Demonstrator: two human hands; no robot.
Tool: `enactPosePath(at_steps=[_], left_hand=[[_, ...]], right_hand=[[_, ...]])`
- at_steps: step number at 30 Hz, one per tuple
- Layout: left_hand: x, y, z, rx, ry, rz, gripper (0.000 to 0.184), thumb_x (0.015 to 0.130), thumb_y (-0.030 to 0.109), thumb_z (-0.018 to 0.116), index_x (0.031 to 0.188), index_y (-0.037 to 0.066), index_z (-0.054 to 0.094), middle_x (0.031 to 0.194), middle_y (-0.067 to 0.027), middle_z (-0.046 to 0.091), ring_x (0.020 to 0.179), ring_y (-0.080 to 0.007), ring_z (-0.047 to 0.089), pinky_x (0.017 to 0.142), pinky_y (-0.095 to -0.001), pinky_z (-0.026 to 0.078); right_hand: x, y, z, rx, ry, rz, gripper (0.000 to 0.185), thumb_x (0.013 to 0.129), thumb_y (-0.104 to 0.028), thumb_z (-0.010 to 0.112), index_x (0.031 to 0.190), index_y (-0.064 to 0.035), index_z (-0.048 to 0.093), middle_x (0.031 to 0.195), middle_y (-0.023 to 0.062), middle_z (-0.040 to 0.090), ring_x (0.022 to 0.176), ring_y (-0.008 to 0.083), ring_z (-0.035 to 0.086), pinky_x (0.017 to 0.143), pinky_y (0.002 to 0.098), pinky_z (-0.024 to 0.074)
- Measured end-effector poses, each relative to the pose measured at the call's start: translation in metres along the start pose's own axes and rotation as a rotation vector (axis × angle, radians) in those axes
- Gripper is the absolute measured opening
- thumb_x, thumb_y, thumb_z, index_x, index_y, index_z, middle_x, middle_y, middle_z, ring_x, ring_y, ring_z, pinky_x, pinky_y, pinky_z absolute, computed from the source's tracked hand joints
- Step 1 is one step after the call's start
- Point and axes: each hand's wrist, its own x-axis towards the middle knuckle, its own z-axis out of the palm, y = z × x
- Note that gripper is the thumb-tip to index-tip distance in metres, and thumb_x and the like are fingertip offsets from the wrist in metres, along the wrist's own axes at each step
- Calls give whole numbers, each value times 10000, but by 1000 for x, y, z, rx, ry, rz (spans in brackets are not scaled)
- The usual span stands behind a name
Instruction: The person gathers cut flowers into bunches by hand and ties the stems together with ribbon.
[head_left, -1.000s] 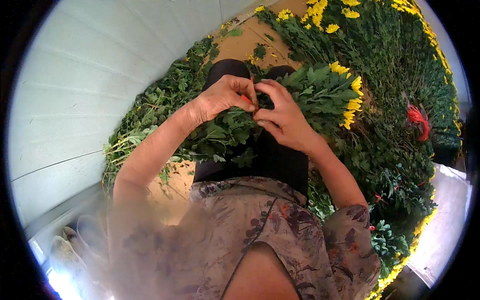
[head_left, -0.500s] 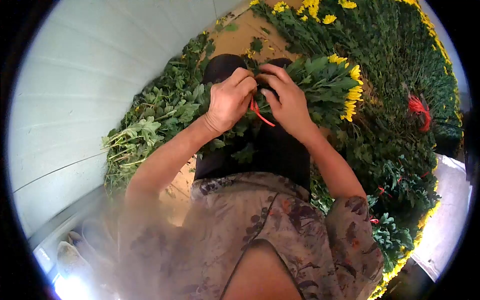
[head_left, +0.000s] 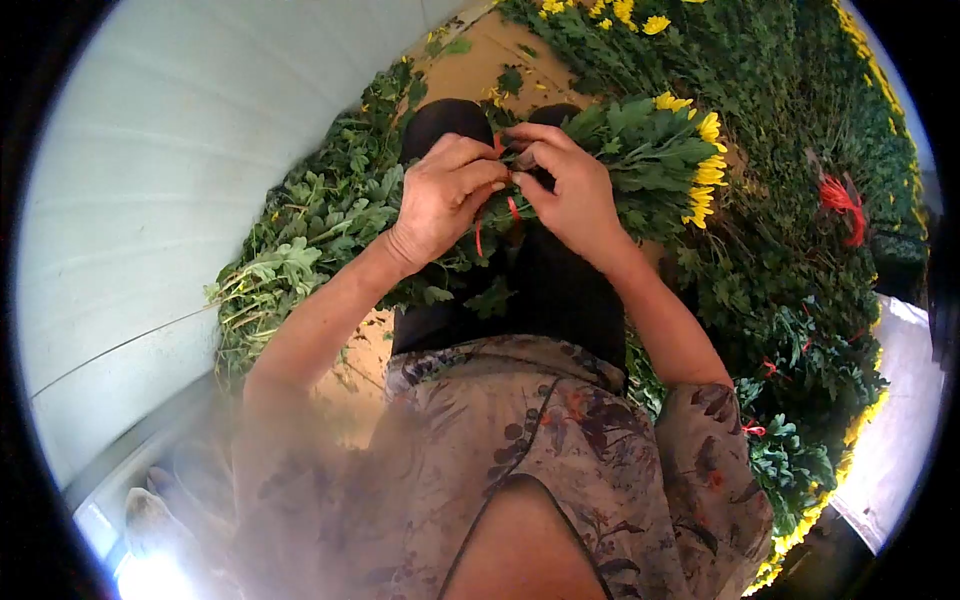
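Note:
A bunch of yellow chrysanthemums (head_left: 650, 150) lies across my dark-trousered lap, its blooms to the right and its leafy stems to the left. A red tie (head_left: 479, 236) is at the stems between my hands, with loose ends hanging down and a bit of red showing above. My left hand (head_left: 445, 195) is closed in a pinch on the tie. My right hand (head_left: 570, 190) meets it from the other side, thumb and fingers pinched close to the tie; its fingertips partly cover the stems, and whether they grip the tie too is hard to see.
Cut leafy stems (head_left: 290, 255) are heaped on the left beside a pale wall (head_left: 180, 170). Many yellow-flowered bunches (head_left: 740, 90) fill the right side, some with red ties. A bundle of red ties (head_left: 843, 208) lies on them. Cardboard (head_left: 490, 60) covers the floor ahead.
My left hand has shifted slightly left and down. The red tie's tail, which hung toward the lower right, now shows as separate ends, one hanging further left. The bunch stays on my lap.

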Motion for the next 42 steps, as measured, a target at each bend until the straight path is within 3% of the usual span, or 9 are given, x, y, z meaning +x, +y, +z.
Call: enactPosePath(at_steps=[10, 15, 18, 24, 27, 28, 31, 36, 42], left_hand=[[-46, 5, 11, 50, 28, 140, 177, 576, 22, 630, 729, 66, 552, 697, -78, 496, 683, -274, 517, 603, -376, 425], [-59, 30, 19, 274, 73, 9, 157, 641, 157, 605, 782, 91, 586, 736, -62, 516, 765, -264, 527, 673, -373, 422], [-61, 51, 19, 155, 156, -99, 230, 611, 145, 649, 818, 69, 585, 816, -82, 522, 841, -274, 511, 745, -384, 417], [-83, 77, -7, 59, 336, -46, 321, 649, 115, 636, 959, 44, 589, 1093, -165, 551, 1045, -351, 499, 871, -451, 417], [-95, 71, -13, 58, 162, 37, 354, 674, 108, 628, 1023, 58, 596, 1168, -180, 539, 1061, -357, 512, 846, -469, 432], [-95, 85, -31, 101, -29, -141, 372, 697, 41, 665, 1063, 47, 599, 1190, -169, 550, 1126, -376, 486, 960, -485, 370], [-123, 44, -21, 176, 75, -75, 325, 746, 61, 667, 1064, 44, 600, 1242, -155, 538, 1173, -381, 458, 999, -462, 351], [-101, 4, -33, 148, -5, -45, 317, 770, 63, 658, 1083, 61, 604, 1264, -129, 537, 1154, -340, 484, 975, -421, 388], [-87, -20, -24, 140, -22, -102, 342, 779, 46, 654, 1116, 42, 592, 1271, -142, 533, 1155, -338, 498, 955, -426, 402]], right_hand=[[4, 5, 10, -232, 107, -14, 216, 788, -120, 574, 970, -5, 556, 1086, 137, 554, 933, 357, 573, 787, 417, 478], [-1, -40, -20, -63, -243, -97, 556, 759, -112, 630, 1284, -54, 456, 1322, 127, 458, 1248, 350, 404, 1039, 435, 325], [-6, -49, -7, -611, -454, -349, 654, 725, -88, 639, 1335, -84, 404, 1331, 126, 434, 1249, 350, 384, 1047, 470, 286], [10, -27, -10, -857, -358, -404, 586, 669, -19, 591, 1243, -85, 493, 1227, 150, 512, 1123, 355, 470, 940, 477, 354], [28, -29, -41, -915, -83, -440, 345, 722, -146, 580, 1067, -145, 577, 1030, 93, 552, 910, 283, 519, 774, 440, 398], [32, -30, -57, -887, 44, -511, 404, 679, -110, 609, 1080, -142, 569, 1044, 74, 552, 919, 271, 522, 767, 409, 397], [44, -41, -91, -1141, 275, -508, 242, 727, -179, 579, 967, -207, 590, 896, 29, 527, 898, 208, 517, 851, 394, 374], [42, -61, -159, -1478, 287, -357, 180, 724, -192, 608, 904, -206, 610, 860, 14, 544, 936, 210, 523, 897, 410, 359], [-73, -46, -234, -1605, 109, -66, 356, 690, -144, 642, 1037, -213, 602, 916, 18, 555, 957, 237, 525, 996, 486, 318]])
